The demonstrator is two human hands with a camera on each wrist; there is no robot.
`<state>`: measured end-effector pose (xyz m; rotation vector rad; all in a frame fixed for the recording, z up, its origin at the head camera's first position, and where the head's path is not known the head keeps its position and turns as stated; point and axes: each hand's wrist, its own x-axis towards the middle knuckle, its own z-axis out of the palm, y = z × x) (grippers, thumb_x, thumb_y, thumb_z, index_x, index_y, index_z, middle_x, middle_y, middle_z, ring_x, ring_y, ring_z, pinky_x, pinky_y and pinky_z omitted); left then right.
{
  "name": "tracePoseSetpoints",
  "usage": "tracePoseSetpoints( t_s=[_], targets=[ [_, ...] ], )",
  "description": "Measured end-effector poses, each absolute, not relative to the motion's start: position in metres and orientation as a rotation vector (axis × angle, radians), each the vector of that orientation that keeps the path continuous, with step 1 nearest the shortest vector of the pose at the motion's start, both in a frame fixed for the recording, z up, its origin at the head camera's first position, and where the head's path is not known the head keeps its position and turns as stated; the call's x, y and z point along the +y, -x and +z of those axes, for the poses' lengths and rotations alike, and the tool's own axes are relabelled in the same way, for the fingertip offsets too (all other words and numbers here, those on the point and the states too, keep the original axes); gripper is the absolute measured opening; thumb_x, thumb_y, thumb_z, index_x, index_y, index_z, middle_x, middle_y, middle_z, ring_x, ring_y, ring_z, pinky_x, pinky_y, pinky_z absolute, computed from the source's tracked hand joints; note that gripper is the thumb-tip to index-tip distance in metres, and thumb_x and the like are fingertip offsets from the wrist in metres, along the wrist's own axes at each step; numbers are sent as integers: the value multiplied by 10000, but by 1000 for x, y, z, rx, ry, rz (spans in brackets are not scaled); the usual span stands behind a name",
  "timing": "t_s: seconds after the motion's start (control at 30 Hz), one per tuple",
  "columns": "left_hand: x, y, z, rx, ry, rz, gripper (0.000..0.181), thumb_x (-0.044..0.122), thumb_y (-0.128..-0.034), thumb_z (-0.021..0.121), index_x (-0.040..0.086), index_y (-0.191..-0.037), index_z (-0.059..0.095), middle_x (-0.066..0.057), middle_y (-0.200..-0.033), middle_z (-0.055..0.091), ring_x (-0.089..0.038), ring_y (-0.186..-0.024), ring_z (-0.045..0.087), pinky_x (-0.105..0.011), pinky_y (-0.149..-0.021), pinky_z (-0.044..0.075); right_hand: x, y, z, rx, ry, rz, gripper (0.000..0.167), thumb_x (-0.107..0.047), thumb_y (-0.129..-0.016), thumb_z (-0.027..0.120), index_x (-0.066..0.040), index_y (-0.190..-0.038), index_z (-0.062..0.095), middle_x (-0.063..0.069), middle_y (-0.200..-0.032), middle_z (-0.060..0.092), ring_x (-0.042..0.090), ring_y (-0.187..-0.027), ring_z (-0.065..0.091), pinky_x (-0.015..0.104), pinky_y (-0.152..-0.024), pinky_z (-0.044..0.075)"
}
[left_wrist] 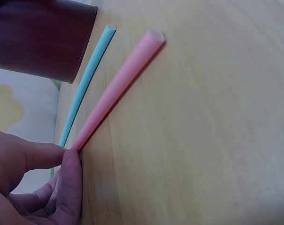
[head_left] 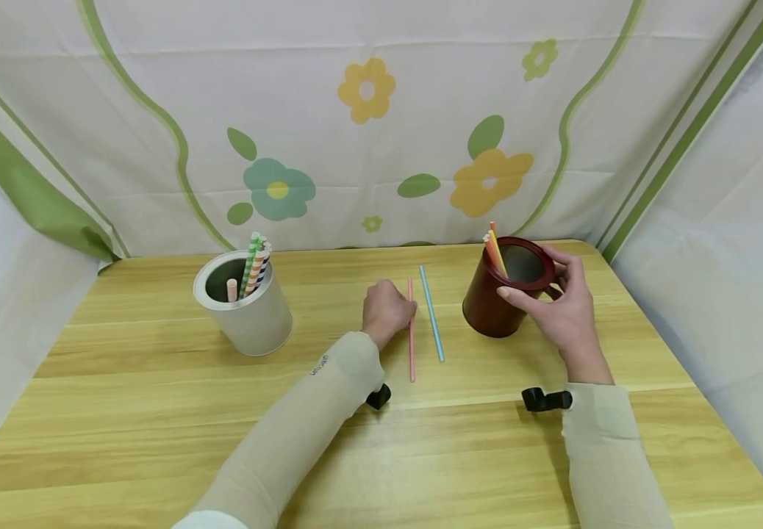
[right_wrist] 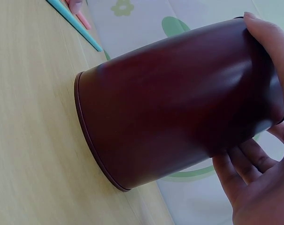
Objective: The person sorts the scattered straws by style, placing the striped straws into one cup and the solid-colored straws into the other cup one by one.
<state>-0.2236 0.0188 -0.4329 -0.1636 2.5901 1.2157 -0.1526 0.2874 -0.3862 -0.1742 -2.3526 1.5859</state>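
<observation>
My left hand (head_left: 388,310) pinches a pink paper straw (head_left: 412,356) that lies on the table. In the left wrist view, thumb and finger meet on that straw (left_wrist: 116,91) near its far part. A light blue straw (head_left: 431,316) lies just right of it, untouched. At the right, my right hand (head_left: 565,308) holds a dark red cylindrical container (head_left: 490,305) by its rim, thumb at the front and fingers behind. Several orange and yellow straws (head_left: 495,253) stand inside it. The container's base (right_wrist: 102,164) appears on the tabletop in the right wrist view.
A white cylindrical container (head_left: 256,323) stands at the left, holding several striped straws (head_left: 256,268) and a pink one (head_left: 232,289). The wooden table (head_left: 156,426) ends at a flowered curtain (head_left: 368,162) behind. Black wrist mounts (head_left: 543,400) stick out from the sleeves.
</observation>
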Motion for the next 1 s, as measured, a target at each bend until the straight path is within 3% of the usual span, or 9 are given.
tracePoseSetpoints(
  t_s=[0.23, 0.37, 0.53, 0.73, 1.0],
  targets=[
    [17, 208, -415, 2582, 151, 1220, 552, 113, -1004, 682, 121, -476, 521, 13, -445, 479, -108, -382, 385, -232, -400, 324, 287, 153, -389, -2352, 182, 1586, 902, -240, -831, 955, -297, -1571, 442, -141, -1385, 549, 62, -1233, 538, 148, -1010, 465],
    [16, 204, -411, 2588, 122, 1200, 596, 128, -1036, 644, 140, -465, 476, 39, -434, 409, -96, -379, 339, -228, -409, 294, 287, 154, -388, -2356, 191, 1581, 915, -217, -830, 953, -281, -1581, 433, -137, -1363, 550, 66, -1238, 541, 145, -1009, 468],
    [17, 202, -409, 2614, 99, 1205, 594, 111, -1033, 652, 155, -471, 464, 52, -437, 403, -83, -389, 337, -215, -408, 286, 288, 154, -386, -2360, 198, 1562, 924, -212, -828, 953, -274, -1585, 426, -90, -1383, 559, 96, -1251, 547, 139, -1013, 473],
    [19, 199, -411, 2598, 111, 1253, 543, 150, -1048, 654, 155, -532, 483, 55, -491, 394, -95, -437, 348, -215, -446, 289, 290, 154, -386, -2346, 208, 1568, 904, -198, -837, 947, -291, -1575, 435, -129, -1361, 552, 77, -1222, 556, 88, -979, 475],
    [15, 194, -412, 2623, 106, 1297, 402, 125, -1030, 667, 94, -630, 650, 30, -552, 520, -88, -476, 407, -200, -457, 327, 287, 155, -388, -2343, 201, 1590, 892, -185, -842, 941, -294, -1571, 438, -164, -1332, 544, 71, -1199, 556, 91, -956, 482]
  ],
)
